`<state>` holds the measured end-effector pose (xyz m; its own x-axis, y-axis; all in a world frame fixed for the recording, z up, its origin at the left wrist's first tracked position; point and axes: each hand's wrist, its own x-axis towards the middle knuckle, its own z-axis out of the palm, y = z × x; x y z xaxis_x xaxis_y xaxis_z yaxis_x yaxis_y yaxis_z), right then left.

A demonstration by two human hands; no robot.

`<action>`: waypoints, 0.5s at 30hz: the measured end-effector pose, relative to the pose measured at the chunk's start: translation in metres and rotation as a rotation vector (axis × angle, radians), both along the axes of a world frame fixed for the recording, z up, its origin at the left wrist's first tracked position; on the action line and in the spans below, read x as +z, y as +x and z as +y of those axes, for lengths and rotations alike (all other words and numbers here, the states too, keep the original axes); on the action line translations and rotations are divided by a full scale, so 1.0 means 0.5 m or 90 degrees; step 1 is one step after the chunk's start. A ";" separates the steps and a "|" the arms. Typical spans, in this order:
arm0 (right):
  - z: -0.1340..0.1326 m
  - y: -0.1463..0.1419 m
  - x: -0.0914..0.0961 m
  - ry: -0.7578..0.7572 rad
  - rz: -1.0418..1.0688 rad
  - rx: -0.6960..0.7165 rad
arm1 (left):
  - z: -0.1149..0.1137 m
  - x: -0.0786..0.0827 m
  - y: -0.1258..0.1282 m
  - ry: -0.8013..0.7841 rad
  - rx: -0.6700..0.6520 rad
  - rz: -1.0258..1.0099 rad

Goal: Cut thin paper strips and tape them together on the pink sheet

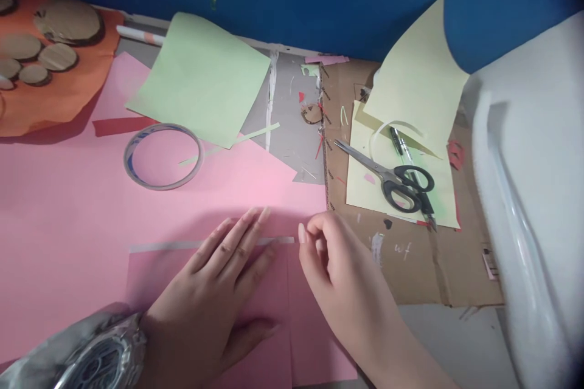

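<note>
My left hand [223,285] lies flat, fingers stretched out, on a folded or layered piece of pink paper [269,352]. Under its fingers a narrow whitish strip, apparently double-sided tape [168,246], runs along the top edge of that paper. My right hand [340,273] is curled, with thumb and forefinger close together just beyond the strip's right end. Whatever is between those fingertips, if anything, is too small to make out. A large pink sheet [59,213] spreads beneath the work. Farther up lies a roll of tape [201,155], nearly used up.
Green paper [205,73] curls up behind the tape roll. On cardboard [410,273] at right, black-handled scissors [404,185] and a craft knife [426,203] lie on pale yellow paper [365,188]. Orange paper with cardboard discs [68,21] sits at upper left. A blue wall [274,0] bounds the back.
</note>
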<state>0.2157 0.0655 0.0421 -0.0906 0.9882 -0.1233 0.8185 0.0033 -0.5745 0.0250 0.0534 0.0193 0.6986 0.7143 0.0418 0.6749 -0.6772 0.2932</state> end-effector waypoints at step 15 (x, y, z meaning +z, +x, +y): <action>-0.016 0.001 0.057 -0.136 0.055 0.171 | 0.053 0.051 -0.021 -0.054 0.053 -0.026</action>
<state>0.2160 0.0573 0.0705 -0.3628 0.8807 -0.3045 0.7529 0.0844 -0.6527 0.0147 0.0800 0.0446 0.6353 0.7722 0.0050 0.7146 -0.5904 0.3753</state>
